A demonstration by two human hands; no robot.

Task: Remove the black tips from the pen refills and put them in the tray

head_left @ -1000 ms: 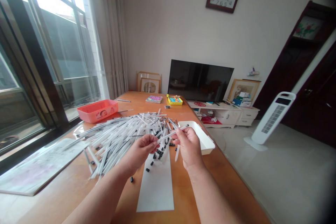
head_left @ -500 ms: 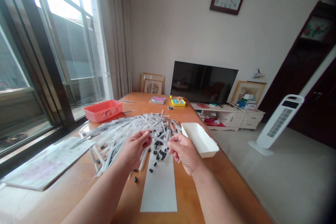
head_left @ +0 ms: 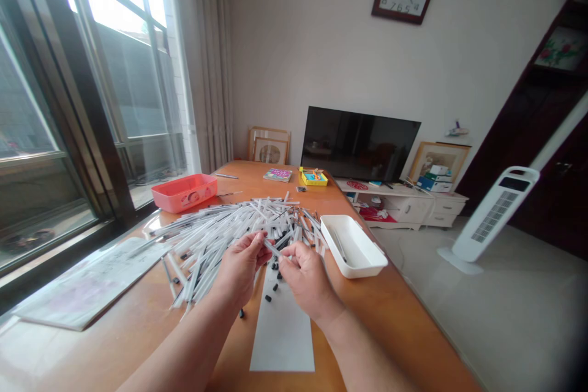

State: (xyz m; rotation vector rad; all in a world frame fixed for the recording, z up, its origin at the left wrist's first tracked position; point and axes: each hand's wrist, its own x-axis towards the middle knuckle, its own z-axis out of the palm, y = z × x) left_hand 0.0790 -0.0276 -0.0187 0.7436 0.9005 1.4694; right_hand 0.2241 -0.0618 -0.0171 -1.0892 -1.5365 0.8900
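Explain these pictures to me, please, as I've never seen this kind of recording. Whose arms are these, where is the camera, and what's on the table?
There is no machine here. These are a person's two bare hands, filmed by one camera worn on the head that looks forward and down, so the arms enter from the bottom of the picture. The left hand and right hand hold a thin white tube between them. On the wooden table lies a large heap of similar white tubes. Small black pieces are scattered near the hands, on and around a white paper strip. A white plastic tray sits to the right of the heap, and a coral plastic basket sits farther off.
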